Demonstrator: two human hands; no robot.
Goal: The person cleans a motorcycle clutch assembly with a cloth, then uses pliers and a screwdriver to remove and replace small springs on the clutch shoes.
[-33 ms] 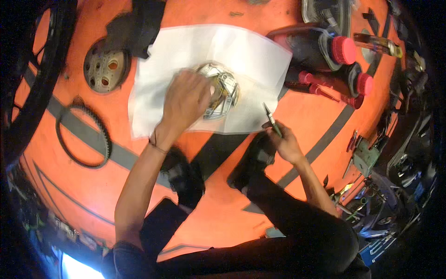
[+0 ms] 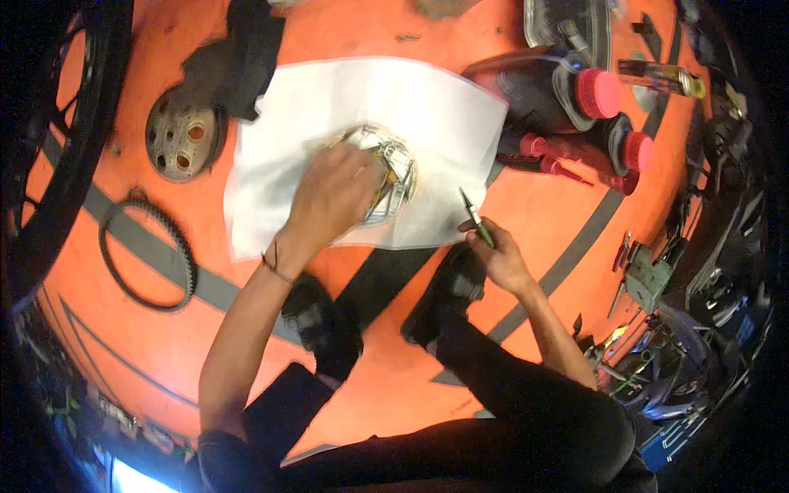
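Note:
A round metal clutch assembly [image 2: 399, 177] with silvery plates and springs lies on a white sheet [image 2: 448, 107]. My left hand [image 2: 333, 193] is over its left side, fingers curled down against it; motion smears them and they hide that part of the clutch. My right hand [image 2: 501, 259] is held off to the right, by the sheet's lower right corner. It grips a slim pointed tool [image 2: 479, 224] with a green handle and metal tip, which points up and left, apart from the clutch.
Left of the sheet are a grey metal drum with holes [image 2: 182, 140] and a toothed drive belt [image 2: 191, 263] on the orange floor. Dark bottles with red caps [image 2: 597, 93] lie at the upper right, near a brush [image 2: 662, 76]. A tyred wheel [image 2: 99, 107] borders the far left.
The view has shifted slightly, so the sheet and clutch appear a little lower. My left hand has moved slightly right over the clutch. My right hand still grips the pointed tool.

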